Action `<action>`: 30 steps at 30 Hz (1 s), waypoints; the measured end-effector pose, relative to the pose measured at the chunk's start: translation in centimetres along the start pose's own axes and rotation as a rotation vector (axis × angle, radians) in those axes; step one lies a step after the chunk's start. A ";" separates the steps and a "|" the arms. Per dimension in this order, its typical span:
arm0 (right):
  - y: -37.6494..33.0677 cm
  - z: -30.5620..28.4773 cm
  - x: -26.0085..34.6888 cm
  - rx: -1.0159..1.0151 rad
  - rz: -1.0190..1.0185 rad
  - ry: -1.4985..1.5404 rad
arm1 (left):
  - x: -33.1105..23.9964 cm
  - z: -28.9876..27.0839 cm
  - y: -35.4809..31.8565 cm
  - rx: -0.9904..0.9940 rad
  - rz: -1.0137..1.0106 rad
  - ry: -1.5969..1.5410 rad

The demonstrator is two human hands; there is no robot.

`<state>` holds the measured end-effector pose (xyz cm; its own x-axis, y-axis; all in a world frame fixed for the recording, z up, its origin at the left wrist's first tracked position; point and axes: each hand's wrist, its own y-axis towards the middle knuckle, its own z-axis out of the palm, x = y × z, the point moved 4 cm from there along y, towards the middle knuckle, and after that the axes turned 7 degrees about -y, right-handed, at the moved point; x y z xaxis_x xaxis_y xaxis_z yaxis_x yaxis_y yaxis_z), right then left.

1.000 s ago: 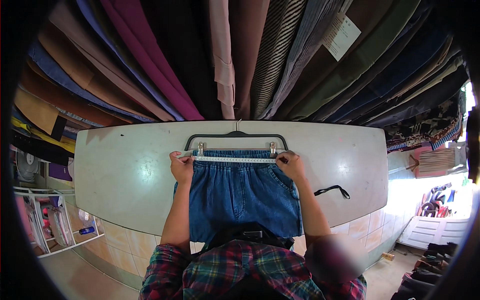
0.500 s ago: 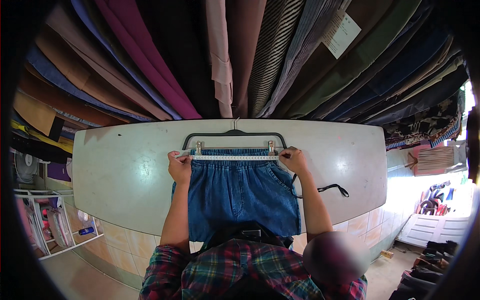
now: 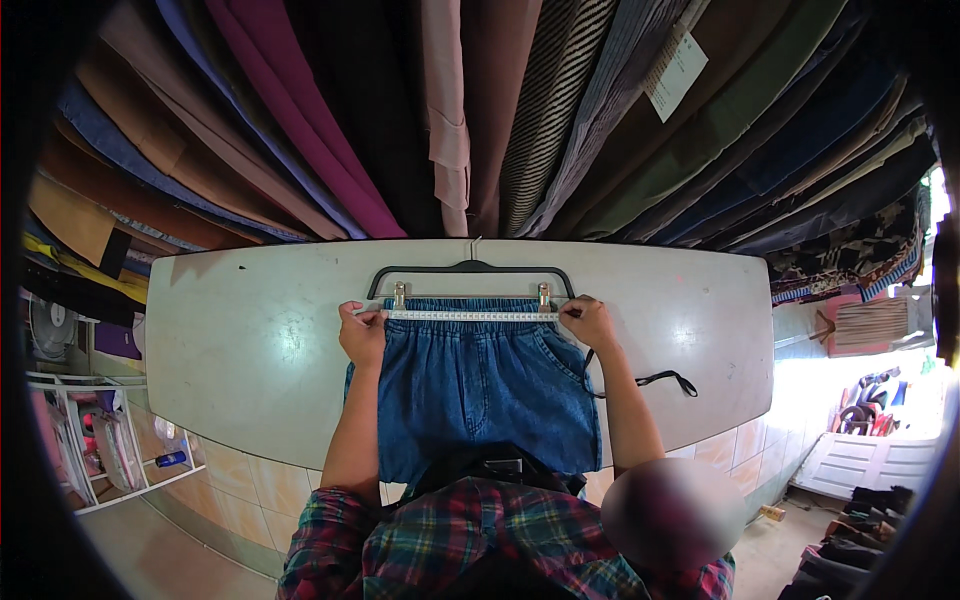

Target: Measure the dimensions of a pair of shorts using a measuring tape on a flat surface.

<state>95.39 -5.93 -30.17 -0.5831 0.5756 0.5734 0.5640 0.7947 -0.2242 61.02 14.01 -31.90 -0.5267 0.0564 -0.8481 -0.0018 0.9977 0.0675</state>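
Left hand [image 3: 362, 335] and right hand [image 3: 590, 322] | each grip pinched on tape measure [image 3: 470, 315] ends | stretched across denim shorts [image 3: 485, 395] waistband | pale surface [image 3: 250, 350]

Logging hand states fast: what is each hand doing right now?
Left hand: closed, pinching one end of the measuring tape on the denim shorts.
Right hand: closed, pinching the tape's other end.

hands [image 3: 364, 335] stretching tape [image 3: 472, 315], denim shorts [image 3: 480, 390] (clip-hung)

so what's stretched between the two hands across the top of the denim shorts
In the head view a white measuring tape runs taut from the left hand to the right hand, along the waistband of the denim shorts, just below the hanger's two clips.
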 end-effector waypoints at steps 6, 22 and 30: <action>0.1 0.3 -0.1 -0.007 -0.021 -0.013 | 0.3 0.0 0.1 -0.002 -0.018 -0.013; 0.1 0.5 -0.4 -0.023 -0.044 -0.024 | 0.5 0.1 0.1 0.024 -0.010 0.025; 0.1 0.5 -0.2 -0.039 -0.048 -0.025 | 0.3 0.0 0.1 0.002 0.013 0.024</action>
<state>95.31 -5.85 -30.67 -0.6240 0.5421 0.5628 0.5574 0.8135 -0.1656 60.85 14.15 -32.11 -0.5469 0.0684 -0.8344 0.0066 0.9970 0.0773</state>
